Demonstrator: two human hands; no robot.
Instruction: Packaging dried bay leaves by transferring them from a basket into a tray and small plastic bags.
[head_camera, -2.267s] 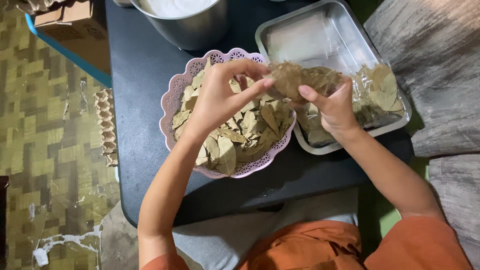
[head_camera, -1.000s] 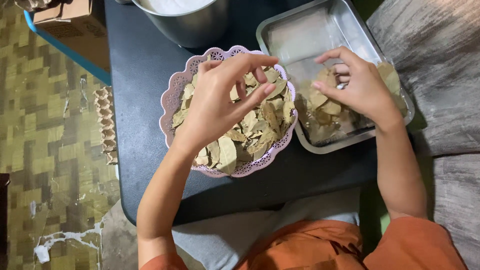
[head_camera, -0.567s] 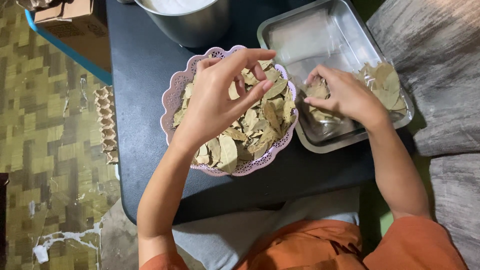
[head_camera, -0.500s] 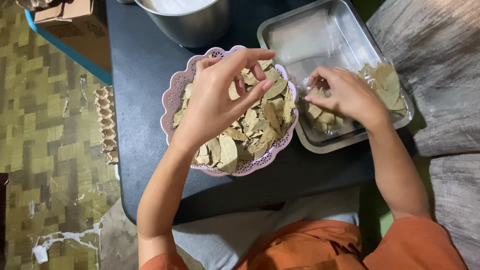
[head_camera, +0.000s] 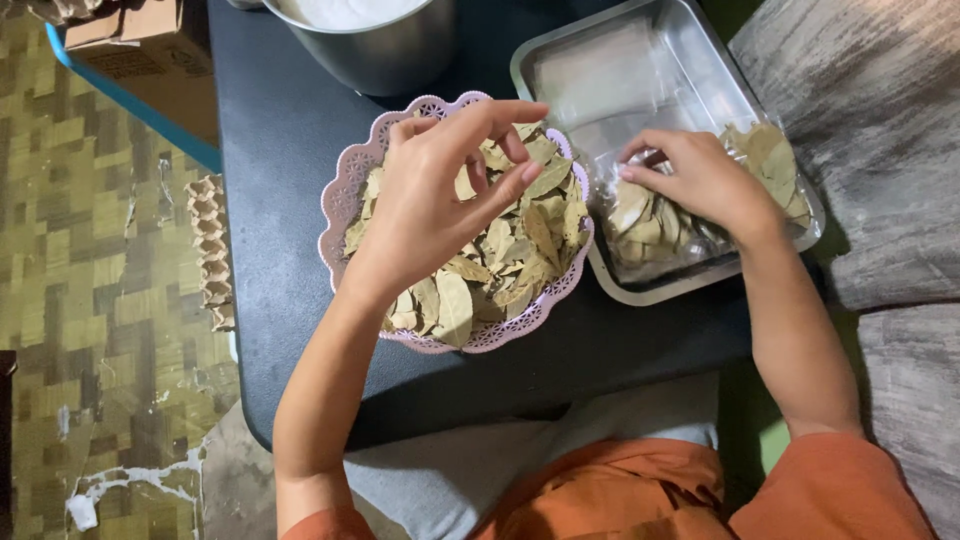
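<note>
A pale purple lace-edged plastic bowl (head_camera: 345, 190) filled with dried bay leaves (head_camera: 505, 255) sits on a dark table. My left hand (head_camera: 435, 200) hovers over the leaves with fingers spread and curled, holding nothing I can see. To the right, a metal tray (head_camera: 650, 75) holds a clear plastic bag of dried leaves (head_camera: 765, 165). My right hand (head_camera: 700, 185) rests on the bag in the tray, fingertips pinching at the plastic and leaves near its left end.
A steel pot (head_camera: 365, 45) stands at the table's back, just above the bowl. A cardboard box (head_camera: 150, 50) and an egg carton strip (head_camera: 210, 250) lie on the patterned floor at left. A grey wooden surface (head_camera: 880, 120) lies at right.
My right hand carried the leaf bag from beside the bowl down into the tray and now presses on it. My left hand stayed over the bowl, fingers opening slightly.
</note>
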